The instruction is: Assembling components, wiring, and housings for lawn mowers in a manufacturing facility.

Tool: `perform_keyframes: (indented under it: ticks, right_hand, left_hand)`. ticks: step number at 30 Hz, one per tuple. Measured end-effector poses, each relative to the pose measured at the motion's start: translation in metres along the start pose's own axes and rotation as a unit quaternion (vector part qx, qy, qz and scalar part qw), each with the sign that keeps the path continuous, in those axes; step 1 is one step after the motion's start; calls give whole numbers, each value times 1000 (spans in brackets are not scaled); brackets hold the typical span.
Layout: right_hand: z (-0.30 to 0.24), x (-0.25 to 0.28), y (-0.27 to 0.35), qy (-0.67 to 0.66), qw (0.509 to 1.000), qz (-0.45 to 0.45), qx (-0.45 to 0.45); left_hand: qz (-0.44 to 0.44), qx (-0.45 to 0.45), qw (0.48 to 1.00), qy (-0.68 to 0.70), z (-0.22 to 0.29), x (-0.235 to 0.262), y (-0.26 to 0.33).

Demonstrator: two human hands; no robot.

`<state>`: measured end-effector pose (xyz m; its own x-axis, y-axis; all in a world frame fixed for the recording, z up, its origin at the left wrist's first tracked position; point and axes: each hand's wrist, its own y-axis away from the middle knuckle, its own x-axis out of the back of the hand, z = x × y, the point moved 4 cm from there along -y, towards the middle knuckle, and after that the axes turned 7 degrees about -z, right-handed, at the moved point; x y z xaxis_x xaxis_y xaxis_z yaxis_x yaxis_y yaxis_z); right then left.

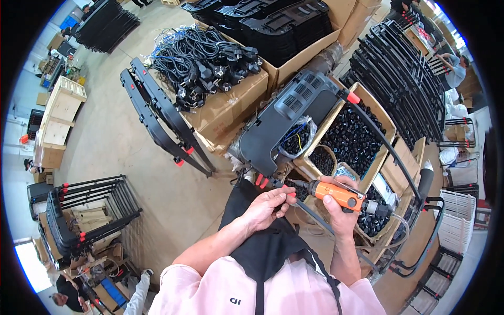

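Note:
An orange air screwdriver (336, 194) with a hose at its back end lies in my right hand (341, 210), fingers wrapped round its body. Its nose points left, close to the red fittings of a black tube frame (315, 214). My left hand (265, 208) is closed in a pinch beside a red fitting (289, 192) on that tube. Whatever its fingertips hold is hidden. Just beyond, a black plastic housing with a vented motor cover (299, 97) lies joined to the frame, several red pieces (261, 181) at its near corner.
Right of the housing stands a carton (389, 126) of small black parts, with smaller containers nearby. Coiled black power cords (205, 63) top a cardboard box at the back left. Two black frames (163, 118) lean there. Stacked black frames (396, 79) stand far right; people work farther off.

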<state>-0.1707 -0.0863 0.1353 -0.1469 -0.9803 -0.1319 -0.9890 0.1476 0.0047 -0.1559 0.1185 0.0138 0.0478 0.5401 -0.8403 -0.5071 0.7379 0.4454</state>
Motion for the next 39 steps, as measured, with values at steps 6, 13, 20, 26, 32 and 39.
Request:
perform_keyframes:
  ticks: [6,13,20,26,32,39]
  right_hand:
    - [2,4,24,-12,1000,14,3]
    - [5,-12,39,33,999,6,-6]
    - [19,-46,34,76,996,-27,29]
    - [19,-69,25,103,993,-36,34]
    - [8,-78,22,146,989,-2,-6]
    - [11,-93,15,169,985,-2,-25]
  left_hand:
    - [35,-5,999,2,-6,0,0]
    - [73,6,996,51,8,7,-9]
    - [44,15,991,128,24,18,-7]
    - [16,45,989,143,42,33,-1]
    - [-8,74,982,171,46,36,-5]
    - [-7,95,972,215,46,41,2]
